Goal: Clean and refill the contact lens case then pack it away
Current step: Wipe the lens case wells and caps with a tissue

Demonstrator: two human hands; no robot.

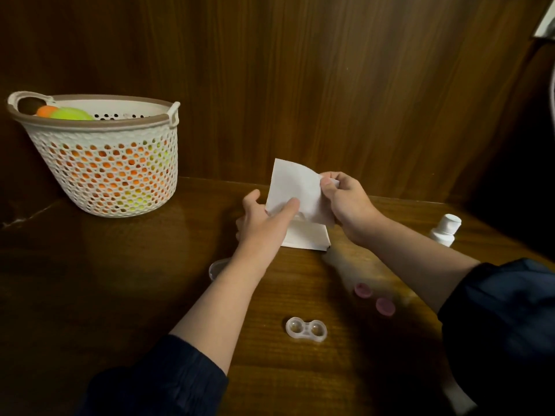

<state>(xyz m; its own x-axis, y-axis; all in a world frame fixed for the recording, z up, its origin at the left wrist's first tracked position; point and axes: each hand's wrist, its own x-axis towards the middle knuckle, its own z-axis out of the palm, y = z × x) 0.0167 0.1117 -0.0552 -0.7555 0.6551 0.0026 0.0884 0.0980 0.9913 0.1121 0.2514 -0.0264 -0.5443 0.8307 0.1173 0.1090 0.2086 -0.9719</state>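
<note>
Both hands' fingers (329,186) pinching white tissue (295,190) edges above table (120,265).

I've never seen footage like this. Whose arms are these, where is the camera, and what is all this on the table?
There is no machine here: a person wears a camera on the head, looking down at their own arms. The left hand and right hand hold a white tissue sheet above a white tissue pack. On the brown wooden table lie a clear open contact lens case, two pink round caps, a small white bottle and a white perforated basket.
</note>
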